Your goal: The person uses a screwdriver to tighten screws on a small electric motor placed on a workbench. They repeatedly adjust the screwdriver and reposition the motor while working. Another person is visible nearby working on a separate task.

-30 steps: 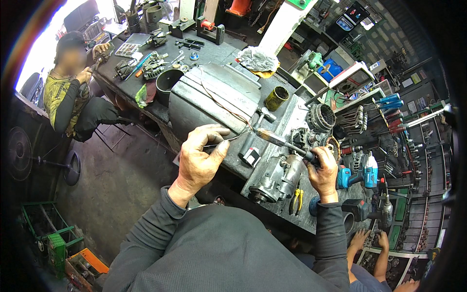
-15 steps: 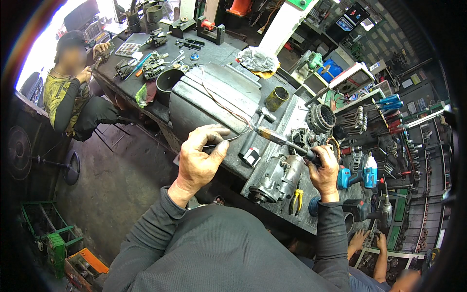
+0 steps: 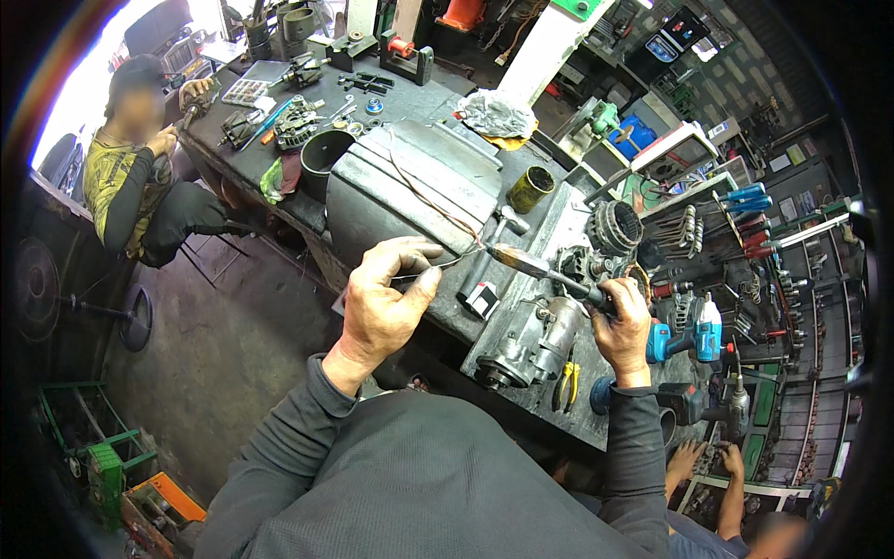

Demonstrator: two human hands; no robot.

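My left hand (image 3: 386, 307) pinches a thin silvery wire (image 3: 452, 263) that reaches toward the tip of a large soldering iron (image 3: 521, 260). The iron's handle is in the closed fingers of my right hand (image 3: 622, 331). Its tip rests at or beside the end of a reddish twisted wire (image 3: 428, 203) lying over a big grey metal housing (image 3: 391, 186); actual contact is hard to tell. Below the iron are a hammer (image 3: 480, 293) and a cylindrical starter motor (image 3: 549, 345), with yellow-handled pliers (image 3: 564, 389) beside it.
A co-worker (image 3: 130, 177) sits left of the workbench (image 3: 428, 93); another's hands (image 3: 708, 456) work at lower right. Around me are a black can (image 3: 324, 158), yellow can (image 3: 531, 186), stator (image 3: 615, 228), blue drill (image 3: 698, 331), tool racks (image 3: 754, 224) and fan (image 3: 37, 298).
The soldering iron and my right hand have shifted very slightly. The co-worker at lower right has leaned further into view compared with a second ago.
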